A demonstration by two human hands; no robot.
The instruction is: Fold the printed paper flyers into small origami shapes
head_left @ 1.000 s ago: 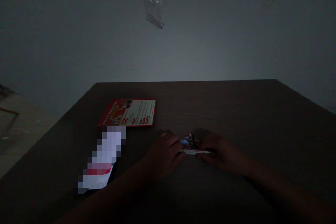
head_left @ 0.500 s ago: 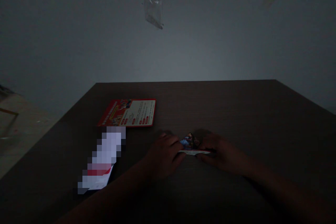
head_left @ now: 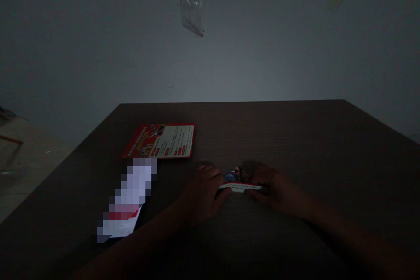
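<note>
Between my two hands is a small folded piece of printed paper [head_left: 241,187]. A pale strip with a red edge faces me, and a dark picture rises to a peak behind it. My left hand [head_left: 205,190] grips the paper's left end, thumb in front and fingers curled behind. The right end is pinched by my right hand [head_left: 272,188], its thumb in front of the strip. Dim light hides much of the fingers and the paper's ends. Both hands are low over the dark wooden table [head_left: 278,135].
Left of my hands lies a red and cream printed card or leaflet [head_left: 170,142]. Nearer to me is a flat, bright, partly pixelated thing [head_left: 131,199], like a lit phone. A grey wall [head_left: 262,52] with clear plastic [head_left: 192,2] on it stands behind the table.
The paper's front strip has tilted up and shows more of its pale face and red edge. My left thumb has shifted slightly; my right hand stays nearly in place.
</note>
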